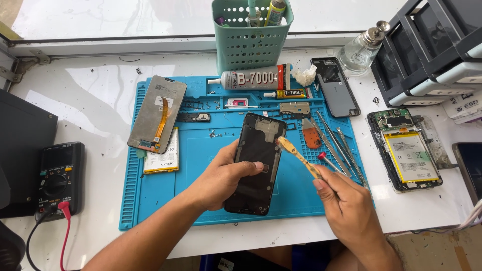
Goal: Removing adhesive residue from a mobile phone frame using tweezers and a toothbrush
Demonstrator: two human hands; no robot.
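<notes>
holding black phone frame [256, 163] tilted over the blue mat's [201, 165] middle; left hand [221, 178] fingers clamp its long edges. right hand [346, 203] pinches a worn brush [299, 156], bristles at the frame's top. judged light, thin, flex-prone; edges are the safest hold.

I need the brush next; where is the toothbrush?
In the head view, right of centre: the right hand holds the toothbrush, bristles near the black phone frame.
</notes>
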